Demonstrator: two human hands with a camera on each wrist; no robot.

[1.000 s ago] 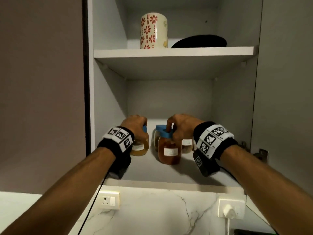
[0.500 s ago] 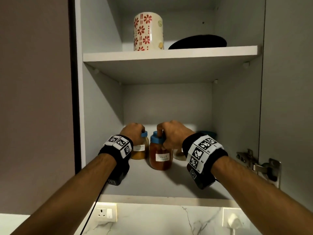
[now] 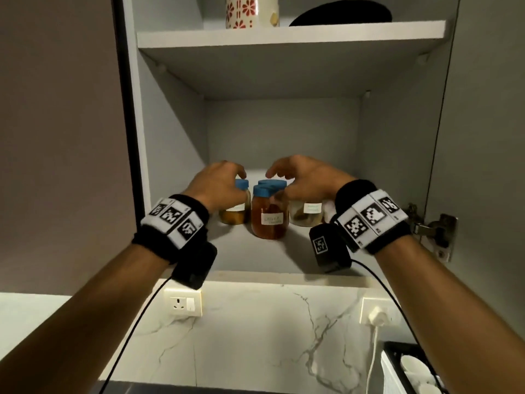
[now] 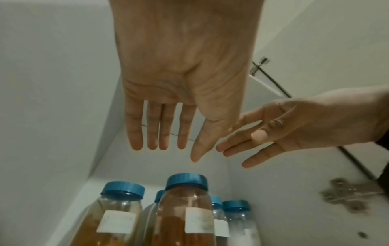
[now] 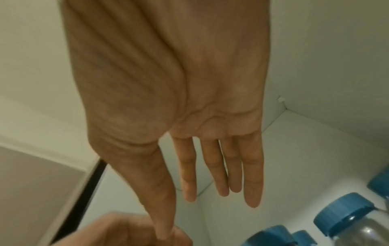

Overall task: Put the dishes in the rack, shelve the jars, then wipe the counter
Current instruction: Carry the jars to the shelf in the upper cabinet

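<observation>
Several blue-lidded glass jars stand on the lower cupboard shelf (image 3: 244,257). An amber jar (image 3: 269,216) is in front, a yellowish jar (image 3: 235,213) to its left, a pale jar (image 3: 306,214) to its right. My left hand (image 3: 220,182) hovers above the yellowish jar with straight fingers, holding nothing. My right hand (image 3: 298,177) hovers over the amber and pale jars, fingers spread. In the left wrist view the left hand (image 4: 166,146) is flat above the amber jar (image 4: 185,209). The right wrist view shows the right hand (image 5: 212,198) empty above the blue lids (image 5: 345,214).
The upper shelf (image 3: 289,34) carries a floral canister (image 3: 251,11) and a black dish (image 3: 341,12). The open cupboard door and its hinge (image 3: 431,227) are at right. Two wall sockets (image 3: 183,304) sit on the marble backsplash; a rack with white dishes (image 3: 412,368) is at lower right.
Both hands have let go of the jar lids and lifted slightly with fingers straightened. The jars now stand free on the shelf. The head view has tilted down.
</observation>
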